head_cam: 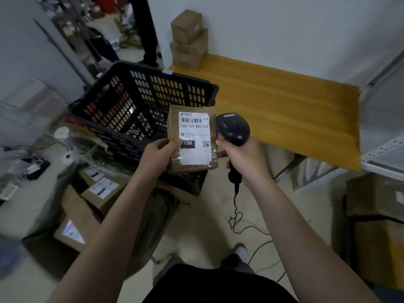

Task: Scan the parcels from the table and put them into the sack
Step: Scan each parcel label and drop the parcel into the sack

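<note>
- left hand (160, 153) gripped the flat brown paper parcel with a white shipping label (192, 141) by its left edge, thumb on the label face, fingers behind.
- label faced up toward the head camera with the barcode at the top left uncovered. My read: it was held that way for a clean scan.
- right hand (240, 156) was closed round the handle of the black handheld barcode scanner (232, 129). Its head sat just beside the parcel's right edge, level with the barcode.
- scan window wasn't visible and the head didn't look squared on the code. Judged: scan step in hand, aim not finished.
- the parcel was in the air between both hands, off the table. One right finger looked to touch its lower right corner, not certain.
- thin black cable (236, 215) hung from the scanner handle to the floor.
- drab olive fabric (153, 215) below the left forearm may have been the sack, couldn't tell.
- labelled brown cardboard boxes (98, 193) lay on the floor, lower left.
- black perforated plastic crate (122, 101) stood just behind the parcel, left of the table.
- yellow slatted wooden table (284, 110) was beyond on the right, with stacked brown cartons (188, 40) at its far left corner against the wall.
</note>
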